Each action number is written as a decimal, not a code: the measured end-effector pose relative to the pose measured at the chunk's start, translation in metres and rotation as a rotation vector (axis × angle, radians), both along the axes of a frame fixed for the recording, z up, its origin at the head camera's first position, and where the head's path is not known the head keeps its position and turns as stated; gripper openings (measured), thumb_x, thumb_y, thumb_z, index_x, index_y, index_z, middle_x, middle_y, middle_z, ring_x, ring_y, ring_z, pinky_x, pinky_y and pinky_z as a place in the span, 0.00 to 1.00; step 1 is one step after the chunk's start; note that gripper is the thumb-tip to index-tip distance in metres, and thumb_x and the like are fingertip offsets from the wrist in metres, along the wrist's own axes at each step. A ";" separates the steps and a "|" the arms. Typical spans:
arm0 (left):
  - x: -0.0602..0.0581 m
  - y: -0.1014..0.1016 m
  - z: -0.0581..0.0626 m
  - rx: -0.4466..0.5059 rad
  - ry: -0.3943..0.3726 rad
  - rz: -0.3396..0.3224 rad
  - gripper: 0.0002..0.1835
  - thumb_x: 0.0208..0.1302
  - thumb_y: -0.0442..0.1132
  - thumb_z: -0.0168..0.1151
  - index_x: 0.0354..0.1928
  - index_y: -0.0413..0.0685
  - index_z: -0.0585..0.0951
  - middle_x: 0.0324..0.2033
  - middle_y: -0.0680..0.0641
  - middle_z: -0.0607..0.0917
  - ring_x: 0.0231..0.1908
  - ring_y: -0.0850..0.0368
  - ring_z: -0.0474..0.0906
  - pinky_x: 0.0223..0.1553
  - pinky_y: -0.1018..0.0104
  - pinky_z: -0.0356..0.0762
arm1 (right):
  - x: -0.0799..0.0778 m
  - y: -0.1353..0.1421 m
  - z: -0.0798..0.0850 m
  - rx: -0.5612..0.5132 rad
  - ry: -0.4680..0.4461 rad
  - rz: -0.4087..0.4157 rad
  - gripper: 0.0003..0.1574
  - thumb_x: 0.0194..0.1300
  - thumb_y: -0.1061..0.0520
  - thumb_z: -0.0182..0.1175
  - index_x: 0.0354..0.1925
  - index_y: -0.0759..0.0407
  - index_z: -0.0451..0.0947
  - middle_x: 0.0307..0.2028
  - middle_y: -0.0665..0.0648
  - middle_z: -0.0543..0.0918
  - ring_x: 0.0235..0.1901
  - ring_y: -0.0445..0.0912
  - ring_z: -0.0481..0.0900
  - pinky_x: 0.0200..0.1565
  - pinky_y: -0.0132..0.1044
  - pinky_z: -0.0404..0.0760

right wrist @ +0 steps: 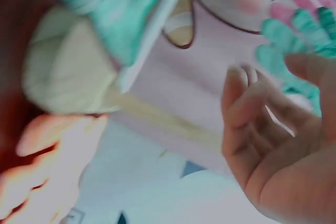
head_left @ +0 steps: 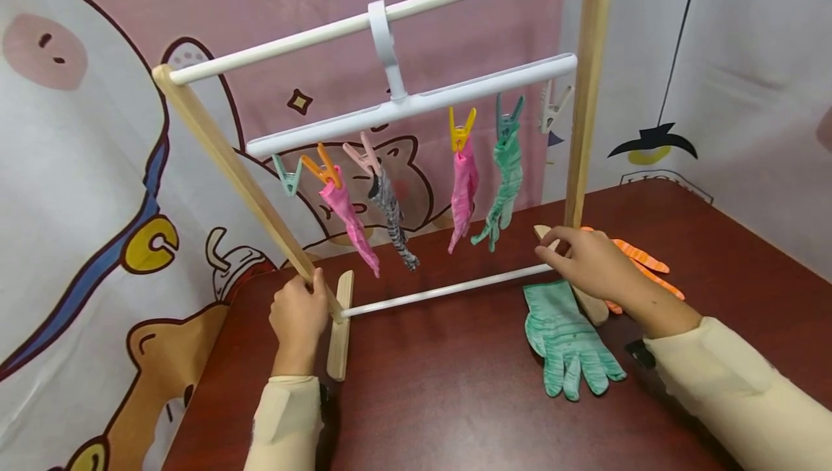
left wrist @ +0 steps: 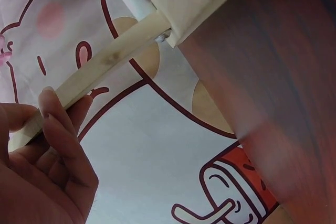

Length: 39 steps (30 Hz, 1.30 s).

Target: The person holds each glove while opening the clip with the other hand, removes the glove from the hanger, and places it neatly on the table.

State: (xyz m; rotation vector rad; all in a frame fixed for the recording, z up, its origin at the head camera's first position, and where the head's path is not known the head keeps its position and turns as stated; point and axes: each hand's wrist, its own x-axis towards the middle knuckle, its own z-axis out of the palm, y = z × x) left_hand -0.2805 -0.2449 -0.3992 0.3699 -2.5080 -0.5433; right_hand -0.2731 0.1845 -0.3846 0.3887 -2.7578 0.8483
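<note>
Red-brown table had the rack on it, left hand gripping one post, probably to steady it, right hand loosely curled and empty near the other post, clips keeping gloves dangling, green glove flat below.

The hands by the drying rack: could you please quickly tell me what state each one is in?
Left hand: closed, gripping the rack's left wooden post.
Right hand: open, fingers loosely bent, holding nothing.
</note>
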 end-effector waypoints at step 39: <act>0.002 -0.001 0.000 -0.003 0.002 -0.009 0.26 0.65 0.59 0.45 0.29 0.45 0.81 0.25 0.39 0.84 0.27 0.38 0.80 0.23 0.45 0.70 | -0.032 -0.056 0.055 -0.558 0.079 -0.030 0.58 0.52 0.36 0.63 0.70 0.37 0.40 0.57 0.60 0.70 0.58 0.52 0.67 0.53 0.51 0.71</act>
